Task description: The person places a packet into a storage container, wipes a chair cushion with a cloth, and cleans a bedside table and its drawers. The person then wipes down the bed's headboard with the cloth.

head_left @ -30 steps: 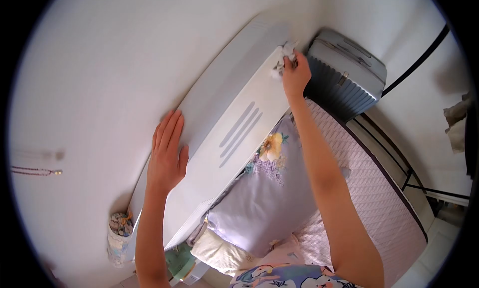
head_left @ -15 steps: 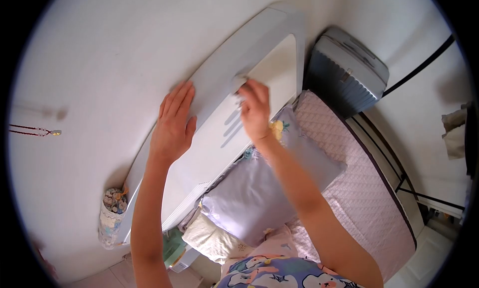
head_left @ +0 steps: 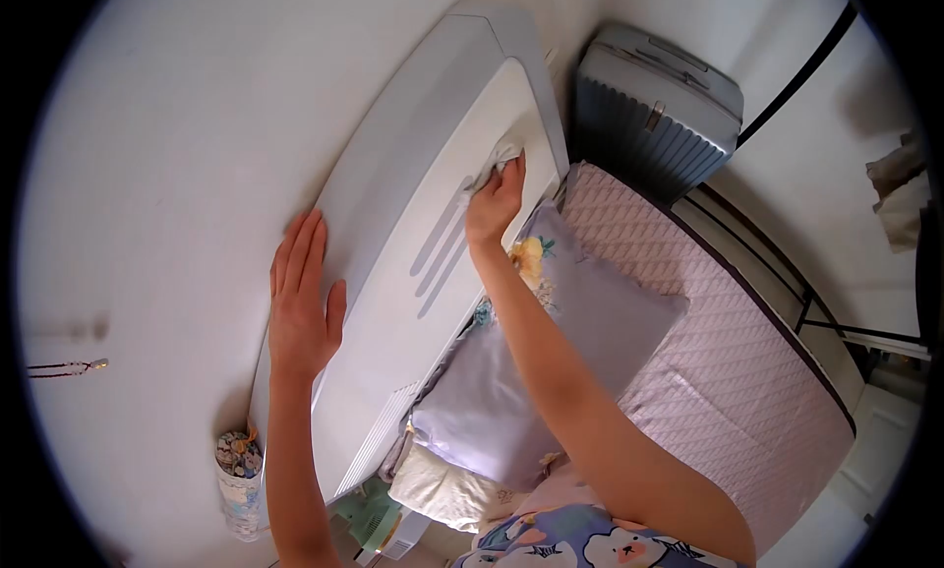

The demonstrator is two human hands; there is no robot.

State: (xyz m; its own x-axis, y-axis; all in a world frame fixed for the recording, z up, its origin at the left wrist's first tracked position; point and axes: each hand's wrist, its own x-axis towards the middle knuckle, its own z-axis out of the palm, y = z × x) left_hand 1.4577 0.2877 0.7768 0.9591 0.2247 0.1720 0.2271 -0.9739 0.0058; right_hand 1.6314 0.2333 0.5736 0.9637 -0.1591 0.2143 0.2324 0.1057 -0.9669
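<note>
A grey and cream headboard [head_left: 393, 283] stands against the wall, with three grey stripes on its front panel. My right hand [head_left: 495, 207] is closed on a pale cloth [head_left: 498, 167] and presses it to the cream panel, just above the stripes. The cloth is bunched up, and part of it is hidden by my fingers. Flat on the headboard's upper grey edge lies my left hand [head_left: 307, 307], fingers stretched out and thumb apart, holding nothing. Below my right forearm a lilac pillow [head_left: 580, 342] with a yellow flower leans on the headboard.
A pink quilted mattress [head_left: 728, 401] spreads to the right. Behind it a grey-blue suitcase [head_left: 657, 111] stands in the corner. A patterned fabric holder [head_left: 239, 479] hangs by the headboard's left end, and a beaded string [head_left: 69, 369] hangs on the wall.
My right hand has carried the cloth from the headboard's grey border onto the cream panel. The left hand stays on the upper edge. The view has shifted.
</note>
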